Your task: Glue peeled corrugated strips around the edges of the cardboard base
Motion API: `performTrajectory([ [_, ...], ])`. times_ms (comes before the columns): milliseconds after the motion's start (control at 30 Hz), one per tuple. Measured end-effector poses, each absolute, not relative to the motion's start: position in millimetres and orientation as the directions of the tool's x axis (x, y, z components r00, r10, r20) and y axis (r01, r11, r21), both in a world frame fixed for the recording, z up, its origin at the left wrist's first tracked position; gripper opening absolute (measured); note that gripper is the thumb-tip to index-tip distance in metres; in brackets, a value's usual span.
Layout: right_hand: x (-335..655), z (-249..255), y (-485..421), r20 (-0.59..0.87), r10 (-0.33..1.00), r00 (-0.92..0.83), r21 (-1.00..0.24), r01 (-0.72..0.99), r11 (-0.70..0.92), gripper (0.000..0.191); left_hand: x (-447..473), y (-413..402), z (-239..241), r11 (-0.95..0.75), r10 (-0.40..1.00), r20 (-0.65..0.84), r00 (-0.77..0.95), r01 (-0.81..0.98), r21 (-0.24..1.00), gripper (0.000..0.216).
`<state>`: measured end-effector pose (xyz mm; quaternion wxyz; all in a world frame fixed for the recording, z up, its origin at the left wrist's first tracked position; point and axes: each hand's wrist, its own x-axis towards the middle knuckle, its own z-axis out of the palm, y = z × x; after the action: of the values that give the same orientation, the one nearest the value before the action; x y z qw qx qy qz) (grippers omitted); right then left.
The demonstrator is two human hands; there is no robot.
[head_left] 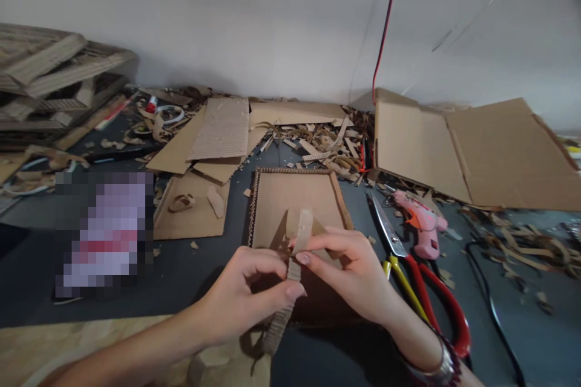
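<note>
Both of my hands pinch a narrow corrugated cardboard strip over a shallow cardboard tray with zigzag corrugated edging. My left hand grips the strip's lower part between thumb and fingers. My right hand holds the upper part, where the strip bends into a loop. The strip's tail hangs down toward the table's near edge. A bracelet sits on my right wrist.
Red and yellow handled scissors and a pink glue gun lie right of the tray, with a black cord. A flattened cardboard box lies at back right, cardboard sheets and scraps behind, stacked cardboard at left.
</note>
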<state>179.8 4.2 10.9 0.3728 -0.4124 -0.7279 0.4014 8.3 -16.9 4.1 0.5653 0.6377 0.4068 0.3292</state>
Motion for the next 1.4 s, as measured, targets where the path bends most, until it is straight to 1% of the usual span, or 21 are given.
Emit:
performTrajectory([
  [67,179.8,10.5,3.1,0.217,0.893,-0.394,-0.892,0.291,0.345,0.011,8.8,-17.1,2.4,0.062,0.902,-0.110,0.418,0.128,0.990,0.030],
  [133,180.0,10.2,2.3,0.225,0.894,-0.388,-0.892,0.288,0.350,0.012,10.1,-16.8,2.4,0.128,0.905,-0.158,0.396,0.099,0.987,0.028],
  [233,180.3,10.2,2.1,0.225,0.907,-0.357,-0.881,0.322,0.346,0.014,12.1,-15.6,4.9,0.160,0.899,-0.168,0.404,0.056,0.986,0.022],
  [333,180.0,10.1,2.7,0.224,0.918,-0.328,-0.865,0.367,0.343,0.013,13.2,-14.8,7.0,0.212,0.880,-0.205,0.428,0.032,0.977,0.023],
  [467,179.0,9.1,2.9,0.258,0.919,-0.298,-0.828,0.422,0.369,0.014,14.3,-15.2,6.3,0.273,0.868,-0.255,0.425,0.020,0.962,0.022],
  [600,177.6,8.8,2.7,0.291,0.915,-0.280,-0.810,0.436,0.391,0.014,14.8,-16.1,6.2,0.288,0.861,-0.264,0.433,0.011,0.957,0.021],
  [867,175.0,8.1,-0.6,0.365,0.904,-0.224,-0.800,0.421,0.428,0.010,13.1,-16.1,9.6,0.285,0.852,-0.269,0.450,0.033,0.958,0.026],
  [1033,174.8,5.5,-1.8,0.326,0.925,-0.195,-0.817,0.434,0.379,0.015,13.1,-16.8,9.1,0.283,0.849,-0.267,0.456,0.033,0.959,0.022],
  [1133,176.7,5.6,-0.8,0.283,0.934,-0.220,-0.833,0.426,0.352,0.014,12.5,-17.3,7.2,0.279,0.849,-0.258,0.461,0.023,0.960,0.019],
  [1233,179.4,7.2,1.0,0.252,0.927,-0.277,-0.859,0.378,0.346,0.007,12.4,-17.4,5.4,0.274,0.855,-0.243,0.459,-0.001,0.962,0.017],
  [1333,180.4,8.9,2.8,0.260,0.907,-0.333,-0.858,0.351,0.375,0.004,12.6,-17.5,3.8,0.260,0.862,-0.219,0.458,-0.028,0.965,0.017],
  [1400,179.7,9.3,3.3,0.285,0.904,-0.319,-0.849,0.353,0.393,0.008,12.6,-17.1,2.9,0.260,0.861,-0.219,0.458,-0.028,0.965,0.019],
])
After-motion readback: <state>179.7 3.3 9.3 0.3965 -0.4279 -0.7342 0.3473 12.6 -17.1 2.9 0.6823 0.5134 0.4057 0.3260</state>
